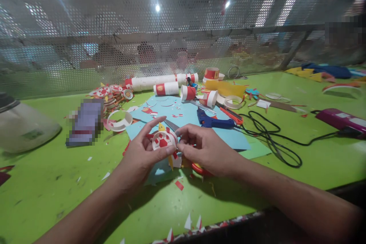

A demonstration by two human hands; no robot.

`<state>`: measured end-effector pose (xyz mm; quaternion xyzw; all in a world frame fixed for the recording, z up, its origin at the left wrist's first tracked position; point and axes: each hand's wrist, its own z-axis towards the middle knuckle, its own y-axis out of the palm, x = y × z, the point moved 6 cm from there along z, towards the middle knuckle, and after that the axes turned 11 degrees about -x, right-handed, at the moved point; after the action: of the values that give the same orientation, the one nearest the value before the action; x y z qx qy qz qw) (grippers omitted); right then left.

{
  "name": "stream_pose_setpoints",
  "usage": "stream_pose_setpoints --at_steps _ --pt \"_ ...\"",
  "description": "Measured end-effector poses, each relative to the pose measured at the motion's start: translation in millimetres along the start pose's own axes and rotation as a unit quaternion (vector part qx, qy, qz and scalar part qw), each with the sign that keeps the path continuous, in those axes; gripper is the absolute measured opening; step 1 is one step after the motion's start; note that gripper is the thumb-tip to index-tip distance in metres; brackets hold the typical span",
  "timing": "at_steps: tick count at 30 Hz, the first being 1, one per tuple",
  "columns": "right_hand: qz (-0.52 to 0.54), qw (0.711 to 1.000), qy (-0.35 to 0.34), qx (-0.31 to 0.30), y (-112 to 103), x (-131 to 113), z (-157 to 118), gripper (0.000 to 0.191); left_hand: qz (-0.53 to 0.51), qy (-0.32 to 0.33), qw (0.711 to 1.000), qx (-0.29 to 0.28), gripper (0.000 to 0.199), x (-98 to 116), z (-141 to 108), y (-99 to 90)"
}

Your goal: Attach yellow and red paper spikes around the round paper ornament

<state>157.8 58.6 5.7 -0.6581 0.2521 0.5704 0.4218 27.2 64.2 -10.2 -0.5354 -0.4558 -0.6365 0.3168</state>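
Observation:
In my left hand (147,145) is a small paper turtle (163,140), its round white shell marked with red patches and a yellow piece sticking up at the top. The left thumb presses on the shell's lower edge, with fingers behind it. My right hand (200,146) pinches at the turtle's right edge; its thumb and fingertips are closed there. Under the right hand show the red handles of scissors (201,169), partly hidden. Light blue paper sheets (228,137) lie beneath both hands. A blue glue gun (214,120) rests just beyond the right hand.
Similar paper turtles (104,93) are piled at the left back, near a phone (85,122). Paper cups (166,88) lie at the back before a perforated metal screen (171,45). A black cable (271,141) loops toward a purple power strip (340,120). Paper scraps (179,185) litter the green table (63,190).

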Motion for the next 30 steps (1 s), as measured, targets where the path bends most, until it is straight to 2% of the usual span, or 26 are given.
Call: stream_pose_setpoints --at_steps 4,15,24,30 --pt "0.037 0.999 -0.004 -0.003 0.9 5.1 1.6 0.015 -0.015 -0.002 1.0 0.003 0.082 -0.7 -0.2 0.5" --pt "0.04 0.999 0.006 0.01 2.8 10.2 3.5 0.015 -0.025 -0.023 0.999 -0.011 0.077 -6.0 2.8 -1.9" --pt "0.081 0.995 0.063 -0.004 4.8 14.6 2.0 0.012 -0.05 -0.061 0.997 -0.019 0.073 -9.2 0.3 -0.1" --pt "0.123 0.991 0.056 -0.024 6.9 23.0 3.8 0.017 -0.047 -0.064 0.997 -0.012 0.071 -12.7 1.9 -3.6"
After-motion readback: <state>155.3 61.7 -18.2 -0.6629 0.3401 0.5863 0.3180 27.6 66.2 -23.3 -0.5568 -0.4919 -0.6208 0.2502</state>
